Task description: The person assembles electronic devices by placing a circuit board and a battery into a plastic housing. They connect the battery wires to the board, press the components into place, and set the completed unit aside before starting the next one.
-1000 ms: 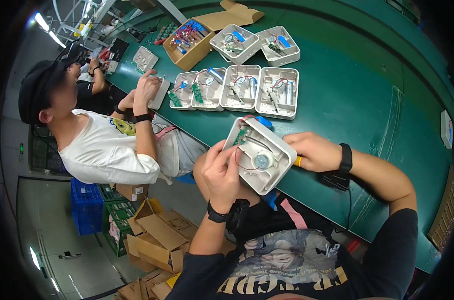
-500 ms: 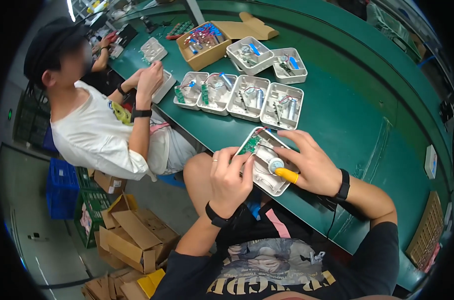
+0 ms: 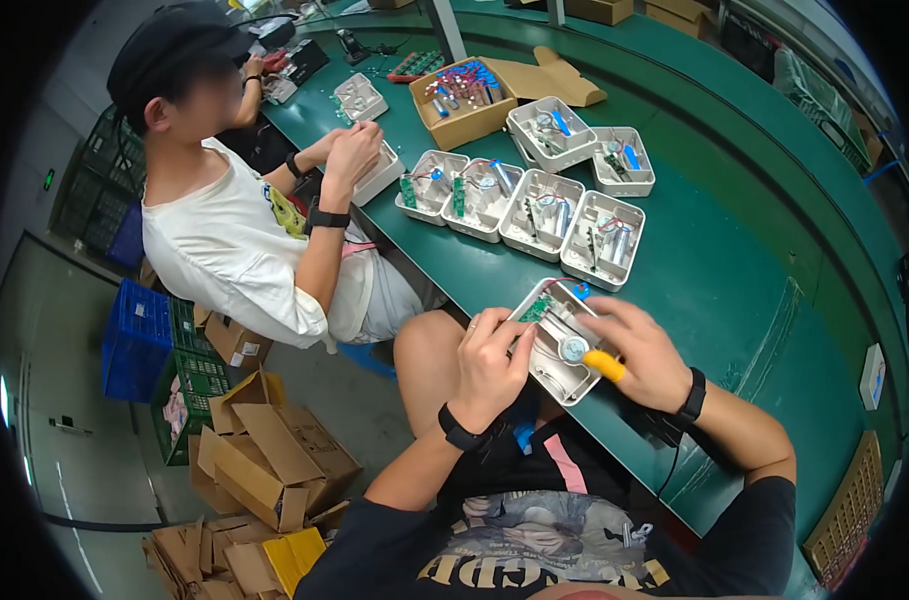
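I have a white housing (image 3: 550, 372) at the near edge of the desk (image 3: 715, 275), my left hand (image 3: 490, 368) gripping its left rim beside the green circuit board (image 3: 537, 308). My right hand (image 3: 653, 362) is open over the housing's right side, its yellow-covered digit by the round disc (image 3: 574, 349); the fingers are blurred, so I can't tell whether they touch anything. A blue part (image 3: 581, 291) shows at the housing's far end. Beyond, four filled housings (image 3: 541, 222) stand in a row along the near edge; a cardboard box (image 3: 475, 126) of wired batteries sits closer to the far edge.
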Demonstrator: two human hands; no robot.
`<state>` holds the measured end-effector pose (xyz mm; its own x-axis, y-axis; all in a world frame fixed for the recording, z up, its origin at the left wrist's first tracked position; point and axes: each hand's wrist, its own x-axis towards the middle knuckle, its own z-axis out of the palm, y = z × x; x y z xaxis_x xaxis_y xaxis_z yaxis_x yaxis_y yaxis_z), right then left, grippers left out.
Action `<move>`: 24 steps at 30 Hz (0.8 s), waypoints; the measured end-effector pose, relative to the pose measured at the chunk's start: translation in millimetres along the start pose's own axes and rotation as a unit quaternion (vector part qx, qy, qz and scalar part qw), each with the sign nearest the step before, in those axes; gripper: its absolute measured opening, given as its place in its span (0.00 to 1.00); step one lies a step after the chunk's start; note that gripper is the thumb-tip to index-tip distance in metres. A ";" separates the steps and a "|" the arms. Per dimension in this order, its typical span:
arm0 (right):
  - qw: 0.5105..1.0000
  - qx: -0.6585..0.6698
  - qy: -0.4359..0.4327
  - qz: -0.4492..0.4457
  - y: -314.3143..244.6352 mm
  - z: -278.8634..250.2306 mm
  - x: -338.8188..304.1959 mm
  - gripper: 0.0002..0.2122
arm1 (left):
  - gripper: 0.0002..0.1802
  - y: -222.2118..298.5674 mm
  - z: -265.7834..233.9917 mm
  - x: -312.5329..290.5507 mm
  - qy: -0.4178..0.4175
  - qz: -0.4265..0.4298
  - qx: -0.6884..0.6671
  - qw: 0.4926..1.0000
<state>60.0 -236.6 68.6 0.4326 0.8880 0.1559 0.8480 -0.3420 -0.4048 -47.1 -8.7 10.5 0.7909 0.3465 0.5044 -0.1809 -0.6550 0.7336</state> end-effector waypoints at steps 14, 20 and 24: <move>0.815 0.524 -0.148 0.198 30.4 23.9 7.9 0.15 | 0.04 -8.9 -13.3 14.1 0.026 0.027 0.009 0.999; 0.861 0.476 -0.074 0.164 27.1 32.7 1.2 0.08 | 0.05 -4.8 -10.8 10.3 -0.010 -0.053 -0.073 0.996; 0.908 0.414 -0.029 0.055 29.9 18.6 2.0 0.07 | 0.05 -4.3 -6.3 7.9 0.008 -0.045 -0.068 0.997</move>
<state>80.6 -239.3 40.1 0.4630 0.8856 0.0358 0.2693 -0.1021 -0.9576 -43.8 1.1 14.2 0.7986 0.4107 0.4399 -0.1877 -0.5244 0.8305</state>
